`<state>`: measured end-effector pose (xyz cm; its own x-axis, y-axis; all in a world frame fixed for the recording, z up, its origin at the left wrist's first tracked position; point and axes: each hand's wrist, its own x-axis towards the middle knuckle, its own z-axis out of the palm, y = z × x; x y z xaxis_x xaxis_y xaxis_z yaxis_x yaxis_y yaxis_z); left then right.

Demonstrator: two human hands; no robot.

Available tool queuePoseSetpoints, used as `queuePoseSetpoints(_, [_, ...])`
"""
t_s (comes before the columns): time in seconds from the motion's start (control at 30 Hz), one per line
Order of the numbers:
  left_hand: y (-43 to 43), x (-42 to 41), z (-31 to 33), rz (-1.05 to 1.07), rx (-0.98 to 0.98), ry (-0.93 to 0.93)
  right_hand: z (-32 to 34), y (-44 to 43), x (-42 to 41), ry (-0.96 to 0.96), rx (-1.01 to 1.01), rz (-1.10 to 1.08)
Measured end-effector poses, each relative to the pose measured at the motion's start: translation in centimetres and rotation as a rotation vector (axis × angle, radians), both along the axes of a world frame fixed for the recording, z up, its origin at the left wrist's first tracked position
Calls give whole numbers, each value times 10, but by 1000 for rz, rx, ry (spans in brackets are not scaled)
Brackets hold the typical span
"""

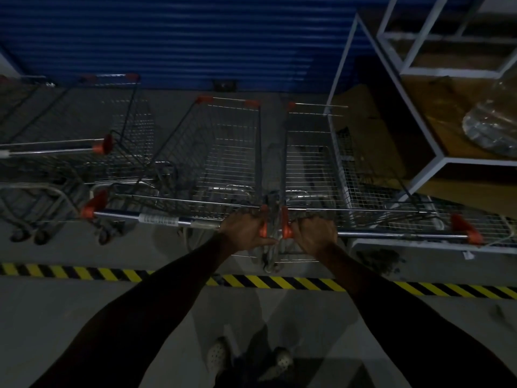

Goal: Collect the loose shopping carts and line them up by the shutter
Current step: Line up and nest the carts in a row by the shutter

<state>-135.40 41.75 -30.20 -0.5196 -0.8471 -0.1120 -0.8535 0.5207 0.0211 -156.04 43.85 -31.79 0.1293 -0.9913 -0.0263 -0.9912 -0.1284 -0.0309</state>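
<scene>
- Head view: grey floor (pixel 70 317), striped tape (pixel 279 282), blue shutter (pixel 181 37) ahead.
- My left hand (pixel 242 229) grips one cart handle (pixel 156 219), my right hand (pixel 314 232) the next handle (pixel 397 234).

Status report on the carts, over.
Left hand grips middle cart handle. Right hand grips right cart handle. Both nose toward blue shutter. White rack close on right.

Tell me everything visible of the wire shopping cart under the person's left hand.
The silver wire-mesh shopping cart stands upright, nose toward the blue shutter. Its chrome handle bar has orange end caps and a white label. Orange corner guards mark the basket's front. The left hand grips the handle's right end; another cart stands close on its right.
</scene>
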Motion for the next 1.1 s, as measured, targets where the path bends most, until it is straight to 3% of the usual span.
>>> queuePoseSetpoints(0.4, [-3,-5,-12,64,131,77,-5,1,-7,-26,15,-2])
queuePoseSetpoints(1.1, [8,-3,-16,88,50,-10,-5,2,-11,99,23,99])
